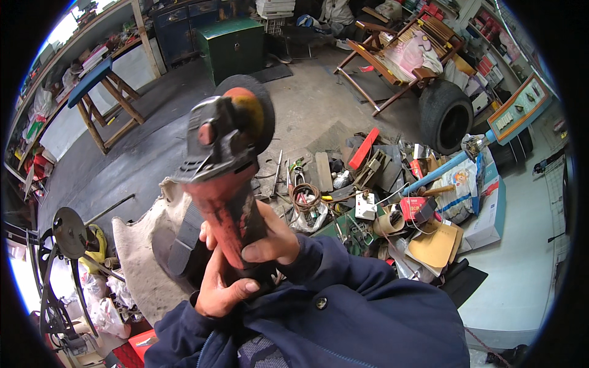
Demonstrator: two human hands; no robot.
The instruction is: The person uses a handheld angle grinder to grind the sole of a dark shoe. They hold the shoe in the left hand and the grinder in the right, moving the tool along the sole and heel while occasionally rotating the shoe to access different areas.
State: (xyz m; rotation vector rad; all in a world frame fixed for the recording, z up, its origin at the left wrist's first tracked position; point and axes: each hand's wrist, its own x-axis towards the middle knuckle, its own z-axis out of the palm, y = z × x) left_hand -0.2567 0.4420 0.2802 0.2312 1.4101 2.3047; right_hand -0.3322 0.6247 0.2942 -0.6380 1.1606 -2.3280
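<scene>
- The lower end of a red angle grinder (222, 199) is cupped by the left hand (216, 293) at lower centre.
- Its body is clasped by the right hand (279, 239), thumb laid against it.
- The grinder's disc (264, 118) is raised at upper centre.
- Cluttered tools (371, 168) are strewn right of centre.
- A tyre (432, 115) is seen at upper right, a green chest (233, 54) at the top.

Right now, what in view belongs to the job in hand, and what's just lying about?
In hand:
red-and-black angle grinder, held by left hand and right hand
its round, dark-rimmed, yellow-centred disc

Apparently just lying about:
blue-topped wooden stool
boxy dark-green chest
black rubber tyre
long red bar
</scene>
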